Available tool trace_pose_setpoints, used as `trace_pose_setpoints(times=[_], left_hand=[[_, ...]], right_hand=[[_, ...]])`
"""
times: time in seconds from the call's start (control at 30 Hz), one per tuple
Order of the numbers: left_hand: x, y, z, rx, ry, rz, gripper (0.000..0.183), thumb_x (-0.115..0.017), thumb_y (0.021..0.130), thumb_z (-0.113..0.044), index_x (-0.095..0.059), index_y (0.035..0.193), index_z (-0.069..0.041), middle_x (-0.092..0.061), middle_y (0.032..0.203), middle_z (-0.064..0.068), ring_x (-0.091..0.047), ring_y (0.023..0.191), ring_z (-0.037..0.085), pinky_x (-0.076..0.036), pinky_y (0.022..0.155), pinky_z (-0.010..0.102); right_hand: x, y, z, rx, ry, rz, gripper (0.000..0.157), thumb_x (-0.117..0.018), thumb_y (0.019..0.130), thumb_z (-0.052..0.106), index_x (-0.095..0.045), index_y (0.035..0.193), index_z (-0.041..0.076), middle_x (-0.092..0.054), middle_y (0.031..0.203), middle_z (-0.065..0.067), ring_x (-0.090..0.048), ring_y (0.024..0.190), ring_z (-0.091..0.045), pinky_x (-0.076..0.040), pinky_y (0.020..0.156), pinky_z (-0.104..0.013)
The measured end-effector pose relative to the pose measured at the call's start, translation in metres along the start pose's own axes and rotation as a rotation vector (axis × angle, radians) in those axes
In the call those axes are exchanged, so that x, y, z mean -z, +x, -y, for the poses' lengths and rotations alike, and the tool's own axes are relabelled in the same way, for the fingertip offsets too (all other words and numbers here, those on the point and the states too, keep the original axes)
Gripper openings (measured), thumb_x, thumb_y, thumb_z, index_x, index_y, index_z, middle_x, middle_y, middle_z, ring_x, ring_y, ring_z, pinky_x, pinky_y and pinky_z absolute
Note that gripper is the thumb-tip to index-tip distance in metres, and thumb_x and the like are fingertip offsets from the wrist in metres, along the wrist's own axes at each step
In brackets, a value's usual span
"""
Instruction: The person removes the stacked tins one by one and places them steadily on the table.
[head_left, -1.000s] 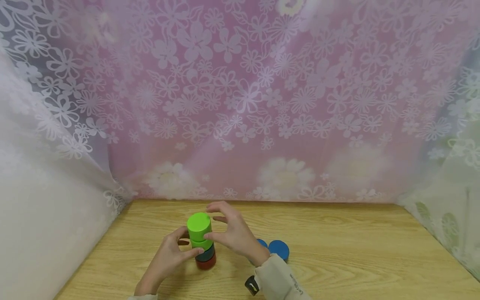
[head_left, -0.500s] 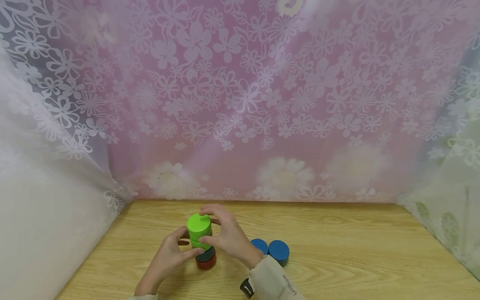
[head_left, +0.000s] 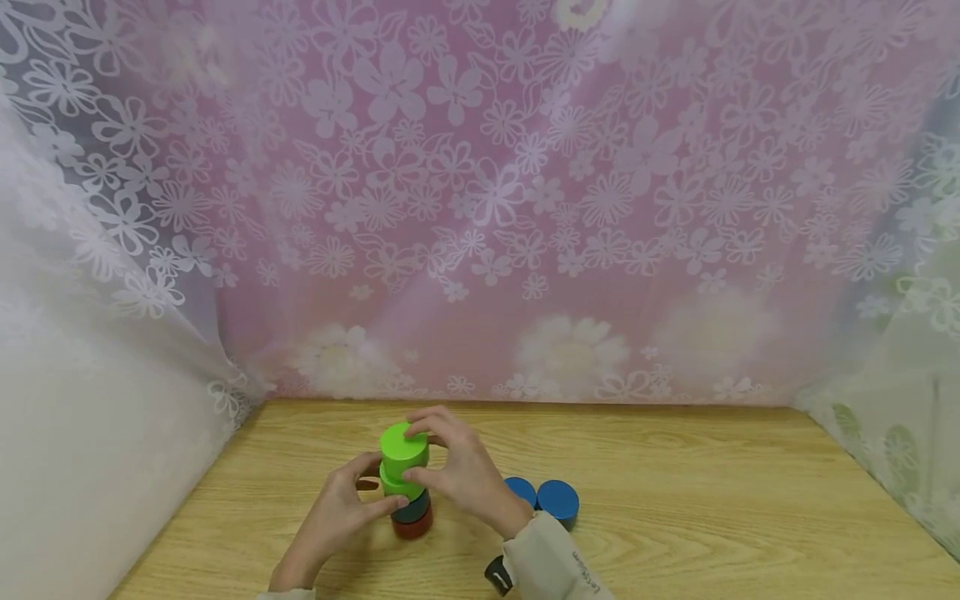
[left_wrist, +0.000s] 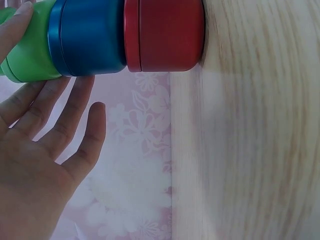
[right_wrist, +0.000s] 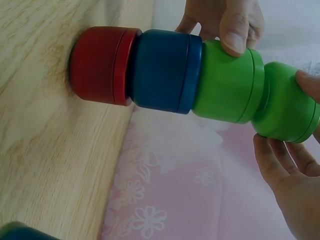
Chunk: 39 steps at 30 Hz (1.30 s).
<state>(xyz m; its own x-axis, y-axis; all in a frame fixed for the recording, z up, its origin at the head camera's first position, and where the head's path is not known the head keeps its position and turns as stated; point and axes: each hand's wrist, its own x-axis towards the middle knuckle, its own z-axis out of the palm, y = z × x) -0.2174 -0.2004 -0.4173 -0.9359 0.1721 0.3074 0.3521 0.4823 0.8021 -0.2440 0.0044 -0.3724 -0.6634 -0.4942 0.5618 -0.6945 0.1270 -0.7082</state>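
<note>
Two grips! Left hand (head_left: 339,507) holds lower green cylindrical jar (right_wrist: 225,85), right hand (head_left: 467,468) upper green jar (right_wrist: 284,102); off-centre release could topple it.

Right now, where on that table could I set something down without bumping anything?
The widest bare patch of table lies right of the two blue jars, reaching the pale curtain. Another runs behind those jars to the pink curtain. It's crowded around the jar stack, gripped by the left hand and right hand, and by the right sleeve.
</note>
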Motion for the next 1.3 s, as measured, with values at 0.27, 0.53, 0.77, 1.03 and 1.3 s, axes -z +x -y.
trace_pose_setpoints(times=[0.27,0.53,0.77,1.03,1.3], left_hand=[[0.000,-0.001,0.001,0.012,0.009,-0.022,0.058,-0.087,0.082,-0.014,-0.062,0.131,0.004,-0.068,0.120,0.012,-0.064,0.105,0.030,-0.056,0.089,0.051],[-0.001,-0.001,0.001,0.004,-0.001,-0.021,0.057,-0.087,0.082,-0.014,-0.062,0.131,0.003,-0.068,0.120,0.011,-0.064,0.105,0.030,-0.055,0.089,0.053],[-0.001,-0.001,0.000,0.017,-0.012,-0.027,0.058,-0.087,0.082,-0.015,-0.062,0.131,0.002,-0.069,0.120,0.009,-0.064,0.105,0.027,-0.055,0.089,0.049],[-0.001,-0.001,-0.001,0.033,-0.013,-0.031,0.058,-0.088,0.081,-0.014,-0.062,0.131,0.002,-0.068,0.121,0.010,-0.063,0.105,0.027,-0.055,0.089,0.048],[-0.002,-0.001,-0.001,0.037,-0.018,-0.036,0.058,-0.088,0.081,-0.014,-0.063,0.131,0.002,-0.068,0.119,0.009,-0.063,0.105,0.026,-0.055,0.089,0.047]], right_hand=[[0.006,-0.004,0.001,-0.001,0.010,-0.029,0.036,-0.083,0.079,-0.009,-0.067,0.110,-0.001,-0.057,0.133,-0.014,-0.059,0.121,-0.030,-0.052,0.099,-0.033],[0.013,-0.008,-0.001,0.010,0.004,-0.036,0.036,-0.084,0.078,-0.009,-0.067,0.108,0.000,-0.057,0.132,-0.012,-0.059,0.119,-0.030,-0.053,0.098,-0.035],[0.020,-0.013,-0.005,0.017,-0.011,-0.036,0.036,-0.084,0.078,-0.009,-0.067,0.108,0.001,-0.057,0.133,-0.013,-0.060,0.119,-0.031,-0.053,0.098,-0.037],[0.029,-0.018,-0.007,0.031,-0.027,-0.039,0.037,-0.084,0.078,-0.009,-0.067,0.109,0.002,-0.057,0.132,-0.014,-0.060,0.118,-0.032,-0.054,0.097,-0.037],[0.034,-0.022,-0.013,0.030,-0.042,-0.041,0.036,-0.083,0.080,-0.007,-0.067,0.110,0.001,-0.058,0.131,-0.015,-0.061,0.117,-0.034,-0.054,0.096,-0.039]])
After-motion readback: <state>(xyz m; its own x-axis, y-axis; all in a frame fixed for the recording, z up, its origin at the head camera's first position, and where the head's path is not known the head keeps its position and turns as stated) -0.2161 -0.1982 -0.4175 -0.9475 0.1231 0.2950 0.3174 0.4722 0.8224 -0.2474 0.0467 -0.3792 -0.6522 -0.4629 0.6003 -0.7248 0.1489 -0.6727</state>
